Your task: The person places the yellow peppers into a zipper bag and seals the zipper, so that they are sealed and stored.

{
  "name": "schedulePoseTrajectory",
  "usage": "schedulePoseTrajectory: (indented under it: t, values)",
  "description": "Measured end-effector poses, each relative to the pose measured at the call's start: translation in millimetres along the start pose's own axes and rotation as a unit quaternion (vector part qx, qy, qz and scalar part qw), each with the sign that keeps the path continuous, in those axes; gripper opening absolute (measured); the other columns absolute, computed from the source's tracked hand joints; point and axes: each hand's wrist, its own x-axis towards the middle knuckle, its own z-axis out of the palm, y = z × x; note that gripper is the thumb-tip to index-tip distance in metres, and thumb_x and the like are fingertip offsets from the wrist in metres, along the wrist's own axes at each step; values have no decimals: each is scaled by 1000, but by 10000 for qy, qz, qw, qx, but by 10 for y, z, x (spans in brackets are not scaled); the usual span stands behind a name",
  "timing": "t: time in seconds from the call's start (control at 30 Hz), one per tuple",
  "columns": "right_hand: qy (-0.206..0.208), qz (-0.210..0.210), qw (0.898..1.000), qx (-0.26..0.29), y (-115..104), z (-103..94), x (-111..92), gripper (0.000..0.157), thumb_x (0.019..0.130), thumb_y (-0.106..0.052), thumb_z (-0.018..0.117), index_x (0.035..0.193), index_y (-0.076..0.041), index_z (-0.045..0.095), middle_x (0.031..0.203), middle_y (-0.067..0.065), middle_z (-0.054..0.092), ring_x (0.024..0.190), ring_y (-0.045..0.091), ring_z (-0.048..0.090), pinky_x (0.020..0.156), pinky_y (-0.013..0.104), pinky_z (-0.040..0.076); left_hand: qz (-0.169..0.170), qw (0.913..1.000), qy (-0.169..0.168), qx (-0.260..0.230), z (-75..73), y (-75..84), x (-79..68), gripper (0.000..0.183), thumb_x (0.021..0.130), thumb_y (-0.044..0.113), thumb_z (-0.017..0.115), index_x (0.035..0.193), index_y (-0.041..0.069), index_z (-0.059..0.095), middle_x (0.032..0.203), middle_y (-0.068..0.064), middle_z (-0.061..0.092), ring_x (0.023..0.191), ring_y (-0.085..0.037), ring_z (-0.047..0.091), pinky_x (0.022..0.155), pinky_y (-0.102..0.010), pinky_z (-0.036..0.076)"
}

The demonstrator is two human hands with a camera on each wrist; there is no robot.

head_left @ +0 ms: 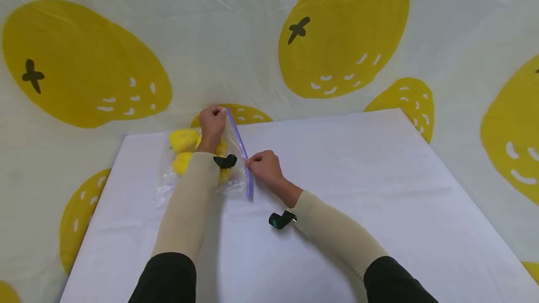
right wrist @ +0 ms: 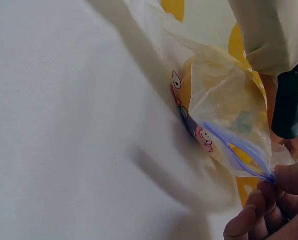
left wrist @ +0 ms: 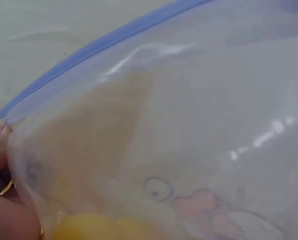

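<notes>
A clear zip bag (head_left: 234,186) with a blue-purple zip edge (head_left: 238,135) lies at the back left of the table, several yellow rounded things (head_left: 183,140) inside. My left hand (head_left: 212,124) pinches the bag's far top corner; its fingers show at the edge of the left wrist view. Lower along the zip, my right hand (head_left: 265,167) pinches the edge between thumb and fingers. In the right wrist view, the two zip strips (right wrist: 239,150) stand apart in a narrow loop beside the right hand (right wrist: 276,210). Cartoon prints (right wrist: 205,138) mark the bag.
The bag is on a table with a white cover (head_left: 337,176). Behind it hangs a pale cloth (head_left: 223,36) printed with big yellow fruit shapes. A dark camera (head_left: 282,220) sits at the right wrist, another (head_left: 225,161) at the left.
</notes>
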Motion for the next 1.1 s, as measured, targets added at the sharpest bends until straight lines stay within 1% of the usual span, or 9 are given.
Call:
schedulePoseTrajectory:
  t: [0.17, 0.27, 0.43, 0.53, 0.63, 0.77, 0.83, 0.97, 1.1]
  values:
    - [8, 15, 9997, 225, -10, 47, 34, 25, 98, -23, 70, 96, -1, 82, 97, 11, 79, 86, 19, 63, 85, 35, 58, 102, 9997, -213, -53, -16, 5, -6, 23, 103, 8, 59, 109, -11, 71, 104, -18, 65, 89, -20, 53, 82, -24, 47]
    - [15, 55, 9998, 165, -2, 49, 36, 26, 97, -23, 69, 96, -1, 81, 96, 11, 78, 84, 18, 62, 82, 32, 57, 115, 9998, -185, 12, -22, 5, 9, 23, 104, 7, 57, 108, -10, 70, 102, -16, 64, 87, -19, 52, 80, -22, 45]
    - [71, 86, 9999, 77, 23, 52, 7, 23, 95, -21, 70, 96, -1, 83, 95, 11, 80, 80, 17, 63, 72, 26, 53, 82, 9998, -65, 193, -39, -26, 29, 22, 105, 6, 54, 107, -10, 69, 101, -15, 62, 84, -19, 51, 76, -23, 44]
    - [95, 32, 9999, 74, 32, 60, -1, 23, 94, -20, 71, 96, -1, 83, 96, 12, 81, 81, 16, 63, 70, 24, 51, 11, 9996, -10, 291, -49, -42, 24, 22, 106, 7, 52, 108, -9, 68, 106, -17, 63, 84, -18, 51, 78, -25, 45]
    - [86, -3, 9999, 61, 42, 66, -4, 23, 93, -20, 71, 96, -1, 83, 98, 13, 81, 83, 17, 64, 71, 24, 52, -58, 9995, 77, 307, -46, -50, 19, 22, 106, 7, 51, 109, -8, 67, 110, -19, 64, 85, -19, 52, 81, -28, 47]
    - [89, 17, 10000, 25, 52, 67, -14, 22, 92, -19, 71, 96, -1, 83, 98, 13, 81, 83, 18, 66, 72, 26, 54, -66, 9996, 147, 240, -26, -47, 23, 21, 105, 5, 52, 108, -9, 68, 109, -20, 64, 90, -23, 54, 85, -32, 49]
    - [74, 63, 9999, 36, 56, 69, -25, 22, 92, -20, 71, 96, -2, 84, 97, 12, 81, 82, 16, 65, 71, 24, 53, -76, 9995, 155, 250, -21, -42, 23, 21, 104, 5, 53, 108, -9, 68, 108, -20, 64, 92, -25, 55, 88, -33, 50]
    - [-78, 208, 9989, 401, 54, 72, -37, 22, 93, -18, 70, 95, -1, 83, 89, 8, 78, 72, 11, 60, 64, 19, 48, -174, 9993, 43, 341, -29, -24, 12, 22, 104, 7, 55, 111, -8, 69, 109, -19, 64, 97, -27, 56, 91, -35, 52]
    - [-278, 357, 9940, 998, 41, 59, -21, 22, 95, -16, 68, 93, 3, 80, 73, 2, 65, 62, 10, 54, 56, 19, 44, -330, 9988, -190, 318, -42, -14, 6, 26, 105, 13, 55, 115, -6, 69, 112, -16, 64, 99, -24, 56, 94, -35, 52]
